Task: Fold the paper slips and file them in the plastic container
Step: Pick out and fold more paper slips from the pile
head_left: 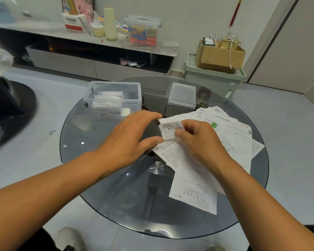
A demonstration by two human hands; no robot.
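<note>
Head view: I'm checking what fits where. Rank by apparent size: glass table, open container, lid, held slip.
1. Glass table
2. Open container
3. Lid, though farther away, so less sure
4. Held slip, partly covered by the right hand

Soft, even indoor light fills the room, with small bright glints on the dark glass surface from lamps overhead. Shadows are faint. The centre is fairly sharp, but the wide lens bends the shelf and smears the far-left edge into blur.
</note>
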